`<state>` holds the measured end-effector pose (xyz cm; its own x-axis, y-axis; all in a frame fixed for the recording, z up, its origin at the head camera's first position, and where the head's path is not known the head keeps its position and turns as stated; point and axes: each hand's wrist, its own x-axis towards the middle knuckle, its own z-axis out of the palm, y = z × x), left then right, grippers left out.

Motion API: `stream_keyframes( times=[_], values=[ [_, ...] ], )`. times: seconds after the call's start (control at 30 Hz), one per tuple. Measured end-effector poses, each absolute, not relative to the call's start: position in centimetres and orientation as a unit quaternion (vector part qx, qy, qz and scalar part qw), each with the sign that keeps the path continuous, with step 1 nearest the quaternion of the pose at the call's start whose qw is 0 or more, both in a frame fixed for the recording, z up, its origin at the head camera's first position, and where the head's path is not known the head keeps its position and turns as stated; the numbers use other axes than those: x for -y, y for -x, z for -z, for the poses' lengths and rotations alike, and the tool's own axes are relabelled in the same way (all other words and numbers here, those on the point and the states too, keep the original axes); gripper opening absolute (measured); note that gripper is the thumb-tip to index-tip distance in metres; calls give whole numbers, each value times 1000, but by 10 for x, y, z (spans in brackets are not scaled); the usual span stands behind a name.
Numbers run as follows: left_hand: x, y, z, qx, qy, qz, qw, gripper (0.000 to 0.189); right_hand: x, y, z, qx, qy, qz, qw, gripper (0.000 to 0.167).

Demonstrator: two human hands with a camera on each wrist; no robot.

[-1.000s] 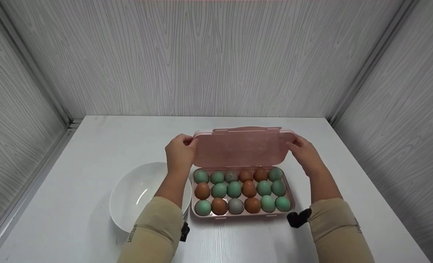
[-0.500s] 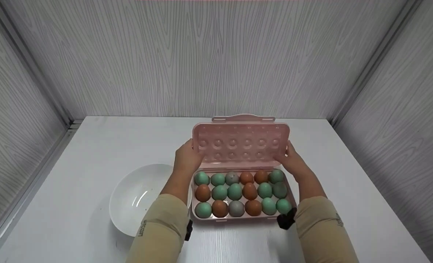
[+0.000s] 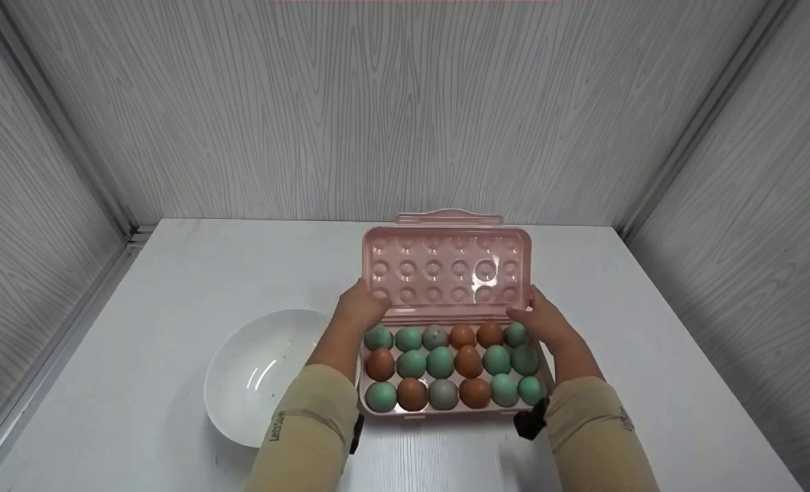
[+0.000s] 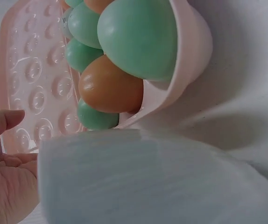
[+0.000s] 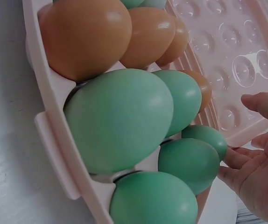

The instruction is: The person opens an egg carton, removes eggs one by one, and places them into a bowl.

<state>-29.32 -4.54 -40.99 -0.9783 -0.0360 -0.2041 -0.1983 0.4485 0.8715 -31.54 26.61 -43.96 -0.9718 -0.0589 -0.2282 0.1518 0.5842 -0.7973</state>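
- Overall, the head view shows the pink egg carton (image 4: 194,42) on the counter (image 3: 651,410), its dimpled lid (image 3: 446,268) raised, a white bowl (image 3: 241,355) just left.
- Inside, brown, green and grey eggs (image 3: 440,362) fill three rows of six; wrist views catch only some.
- Left hand (image 3: 360,307) and right hand (image 3: 545,321) flank the lid's lower corners; wrist views show thumbs (image 5: 262,103) extended, but whether fingers (image 5: 243,156) pinch it, I cannot tell.

Dim, soft light glares off the lid (image 3: 439,263) just beyond the right grip (image 3: 543,320) and streaks the bowl (image 3: 261,379) beside the left grip (image 3: 362,309). Faint shadows fall across the table (image 3: 651,348); a pale shape (image 4: 143,179) blurs near the left grip.
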Motion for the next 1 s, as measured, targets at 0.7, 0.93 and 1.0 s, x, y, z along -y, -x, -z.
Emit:
stream_keyframes(
  times=[0.7, 0.93, 1.0],
  values=[
    [19, 282, 419, -863, 53, -493, 99, 37, -249, 309, 443, -821, -131, 523, 185, 81],
    [29, 287, 412, -884, 51, -455, 89, 63, -257, 316, 437, -892, -54, 424, 149, 76],
    [34, 290, 408, -893, 46, -439, 83, 68, -261, 318, 433, -912, -40, 387, 133, 73]
  ],
)
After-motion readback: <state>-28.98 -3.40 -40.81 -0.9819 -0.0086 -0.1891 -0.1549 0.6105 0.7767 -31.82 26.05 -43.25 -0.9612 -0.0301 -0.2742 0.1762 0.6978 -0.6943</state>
